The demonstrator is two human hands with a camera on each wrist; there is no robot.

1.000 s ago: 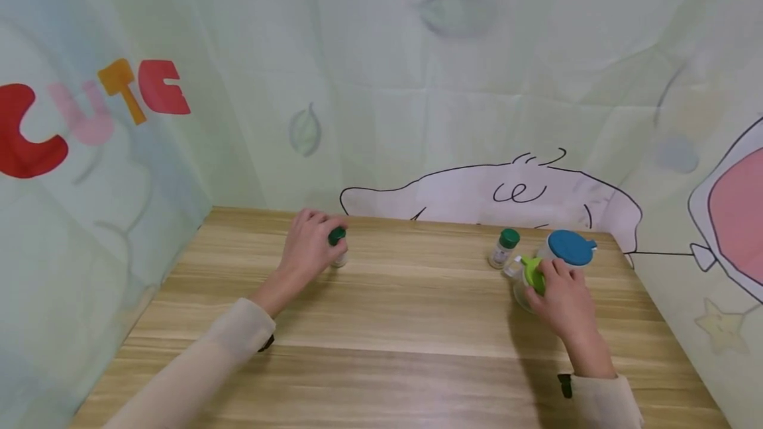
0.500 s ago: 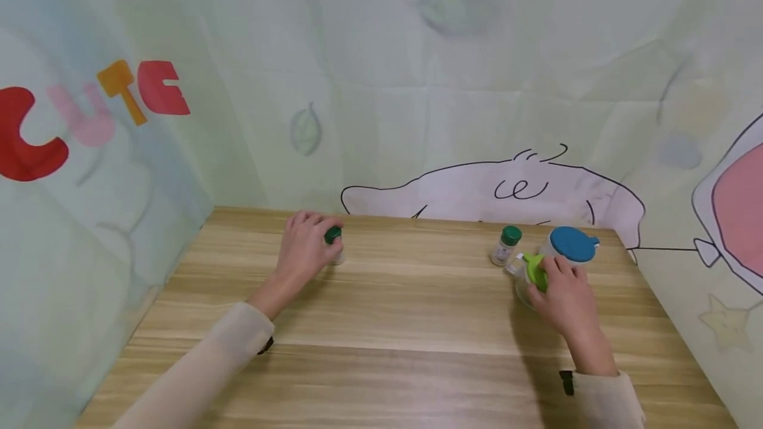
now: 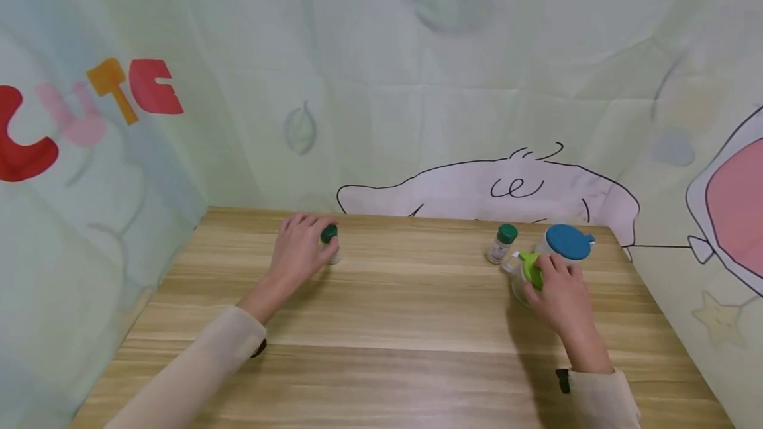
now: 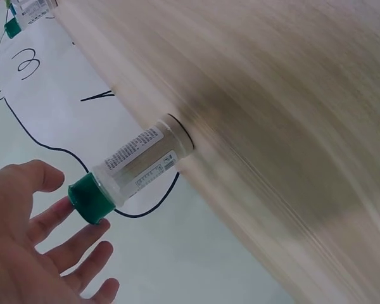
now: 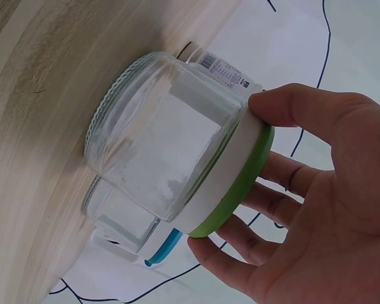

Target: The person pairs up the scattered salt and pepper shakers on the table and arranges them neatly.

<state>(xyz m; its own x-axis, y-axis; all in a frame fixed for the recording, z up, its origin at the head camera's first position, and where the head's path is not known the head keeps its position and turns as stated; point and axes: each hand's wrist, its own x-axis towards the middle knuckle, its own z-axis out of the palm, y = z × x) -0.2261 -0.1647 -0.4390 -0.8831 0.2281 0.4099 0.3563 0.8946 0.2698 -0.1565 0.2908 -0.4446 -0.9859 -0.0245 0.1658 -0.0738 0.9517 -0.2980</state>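
Note:
My left hand (image 3: 301, 251) is at the back left of the wooden table (image 3: 405, 323), beside a small clear bottle (image 4: 139, 158) with a dark green cap (image 3: 329, 235). In the left wrist view its fingers (image 4: 54, 215) are spread and nearly straight, and one fingertip touches the cap (image 4: 90, 199). My right hand (image 3: 560, 293) grips the light green lid (image 5: 240, 183) of a glass jar (image 5: 164, 145) that stands on the table at the back right. The thumb and fingers (image 5: 291, 107) curl round the lid's rim.
A second small green-capped bottle (image 3: 502, 243) and a blue-lidded clear container (image 3: 567, 243) stand just behind the jar. Printed cloth walls (image 3: 417, 85) close in the table at the back and both sides.
Almost nothing has changed. The left hand and its bottle sit very slightly further left in the picture. The right hand keeps its hold on the green lid.

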